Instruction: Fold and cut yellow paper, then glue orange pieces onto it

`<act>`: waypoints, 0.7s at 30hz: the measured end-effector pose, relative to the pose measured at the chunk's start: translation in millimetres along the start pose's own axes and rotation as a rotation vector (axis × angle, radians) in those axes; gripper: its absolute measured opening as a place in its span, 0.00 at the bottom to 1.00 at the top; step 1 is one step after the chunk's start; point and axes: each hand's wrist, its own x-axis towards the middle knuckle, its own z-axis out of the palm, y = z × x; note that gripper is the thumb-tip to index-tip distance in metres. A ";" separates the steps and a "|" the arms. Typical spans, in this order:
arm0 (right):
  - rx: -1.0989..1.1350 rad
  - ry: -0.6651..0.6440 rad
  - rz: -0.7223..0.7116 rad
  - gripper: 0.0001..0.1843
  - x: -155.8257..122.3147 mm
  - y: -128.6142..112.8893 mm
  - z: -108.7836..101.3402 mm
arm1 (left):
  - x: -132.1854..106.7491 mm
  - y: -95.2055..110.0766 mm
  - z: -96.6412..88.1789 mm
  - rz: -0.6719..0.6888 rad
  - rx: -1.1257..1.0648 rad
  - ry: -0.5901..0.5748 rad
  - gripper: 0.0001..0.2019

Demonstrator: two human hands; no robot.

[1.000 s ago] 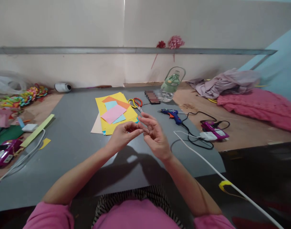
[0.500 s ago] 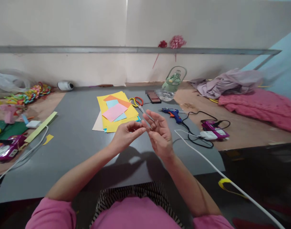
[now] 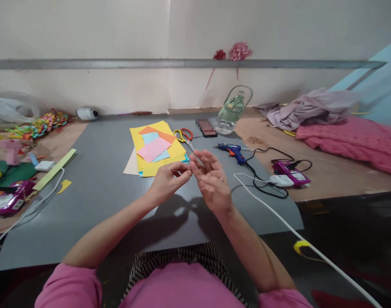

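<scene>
A pile of coloured paper (image 3: 156,148) lies on a broad grey sheet (image 3: 96,184), just beyond the right hand (image 3: 214,182) and left hand (image 3: 166,182).

The pile rests outside either grip: smooth yellow sheets (image 3: 177,152), slightly fanned, under a straight-edged pink rectangle (image 3: 148,152), an orange piece (image 3: 164,137) and light-blue paper (image 3: 149,137). The right hand is loosely unfurled, fingers gently curved, palm showing bare. The left hand brings thumb and forefinger close together beside the right fingertips; from here I can't tell whether anything thin is pinched there. Beyond stands a rounded bottle (image 3: 232,112), clear below, green above. A blue plastic glue gun (image 3: 235,152) lies off the right hand's far side. Scissors (image 3: 187,140), loop-handled in yellow and red, lie near the right fingertips, metal blades towards them.
</scene>
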 end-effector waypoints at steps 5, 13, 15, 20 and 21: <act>0.166 0.041 0.157 0.26 3.8 -4.7 -3.9 | 0.6 1.6 -0.9 -0.051 -0.058 -0.014 0.06; 0.211 0.126 0.169 0.21 7.3 -12.9 -5.7 | -49.8 18.4 -64.4 -0.147 0.098 0.017 0.09; 0.174 0.129 0.169 0.20 8.1 -13.1 -8.6 | -84.1 21.4 -93.0 -0.222 0.160 0.116 0.10; 0.087 0.101 0.216 0.18 16.4 -7.8 -18.5 | -180.4 21.4 -141.8 -0.441 0.293 0.470 0.11; 0.079 0.101 0.232 0.18 17.9 -6.8 -19.6 | -196.9 19.6 -145.5 -0.502 0.315 0.520 0.13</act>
